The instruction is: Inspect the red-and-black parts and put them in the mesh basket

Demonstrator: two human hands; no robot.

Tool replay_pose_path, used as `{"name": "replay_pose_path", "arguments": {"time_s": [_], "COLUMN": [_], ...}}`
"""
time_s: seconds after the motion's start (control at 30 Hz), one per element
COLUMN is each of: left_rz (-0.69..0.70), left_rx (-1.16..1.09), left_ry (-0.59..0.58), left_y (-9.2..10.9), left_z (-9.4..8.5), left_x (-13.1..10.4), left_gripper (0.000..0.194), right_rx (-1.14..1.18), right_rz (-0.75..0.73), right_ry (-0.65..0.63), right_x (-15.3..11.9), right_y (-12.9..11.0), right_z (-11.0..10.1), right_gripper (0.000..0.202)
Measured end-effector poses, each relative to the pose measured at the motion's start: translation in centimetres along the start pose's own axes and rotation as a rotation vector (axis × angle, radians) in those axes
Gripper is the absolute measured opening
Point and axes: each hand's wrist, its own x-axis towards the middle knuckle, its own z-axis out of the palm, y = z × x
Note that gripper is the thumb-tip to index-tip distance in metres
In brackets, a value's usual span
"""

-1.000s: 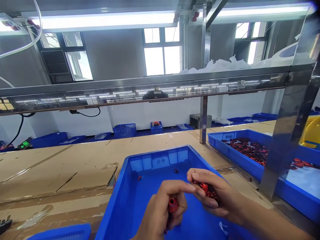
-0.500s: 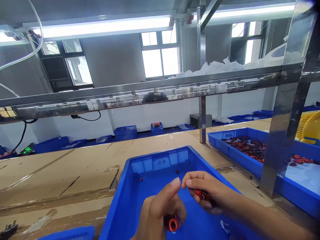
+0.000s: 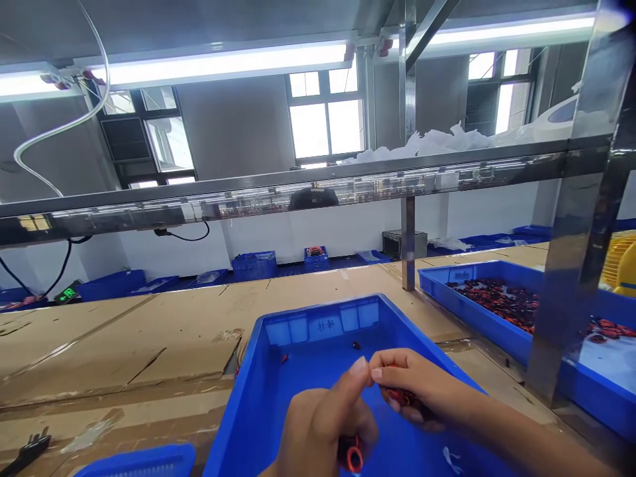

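Note:
My left hand [image 3: 325,421] is closed, thumb up, around a dark piece with a red ring-shaped end [image 3: 354,458] that pokes out below its fingers. The rest of that piece is hidden in the fist. Cupped in my right hand [image 3: 422,384] are several small red-and-black parts [image 3: 401,397], with its thumb and forefinger pinched together. The fingertips of both hands meet, or nearly so; anything between them is too small to make out. Beneath both hands is a blue plastic tray [image 3: 251,358], with a small dark part [image 3: 356,345] and a small reddish part [image 3: 284,358] on its floor.
Another blue tray [image 3: 442,298] at the right holds many red-and-black parts, behind a metal post [image 3: 566,265]. A metal shelf beam [image 3: 248,199] crosses ahead. On the cardboard-covered table [image 3: 149,351] lie a black plug [image 3: 32,450] and a blue basket's edge [image 3: 144,460].
My right thumb and forefinger have come down to my left thumb tip, closing the small gap between the hands. The whole view has shifted slightly. Both hands keep their parts.

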Motion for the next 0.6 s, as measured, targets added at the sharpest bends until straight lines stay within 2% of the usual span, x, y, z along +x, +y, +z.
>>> {"name": "replay_pose_path", "arguments": {"time_s": [0.1,0.2,0.27,0.33,0.43,0.5,0.6], "left_rz": [-0.118,-0.221,-0.200,-0.134,-0.055,-0.041,-0.026], "left_rx": [0.054,0.138,0.174,0.234,0.384,0.442,0.452], "left_ry": [-0.052,-0.173,-0.213,-0.201,-0.169,-0.183,-0.241], "left_y": [-0.6,-1.2,-1.7,-2.5,-4.1,-5.0,-4.4], "left_z": [-0.4,-1.1,-1.4,-1.2,0.2,1.4,2.0], "left_x": [-0.1,-0.5,-0.8,-1.0,-1.0,-0.6,0.2], "left_gripper": [0.042,0.061,0.066,0.062,0.055,0.064,0.070], "right_rx": [-0.037,-0.067,-0.084,-0.101,-0.142,-0.179,-0.239], "right_rz": [0.008,0.009,0.008,0.008,0.021,0.037,0.049], "right_ry": [0.003,-0.004,-0.006,-0.001,0.004,-0.003,-0.010], "right_x": [0.1,0.1,0.2,0.3,0.6,0.9,1.3], "right_y": [0.0,-0.1,-0.1,0.1,0.6,1.1,1.5], "right_z": [0.0,0.1,0.1,0.0,0.0,0.0,0.1], "right_gripper": [0.020,0.021,0.022,0.022,0.023,0.022,0.020]}}
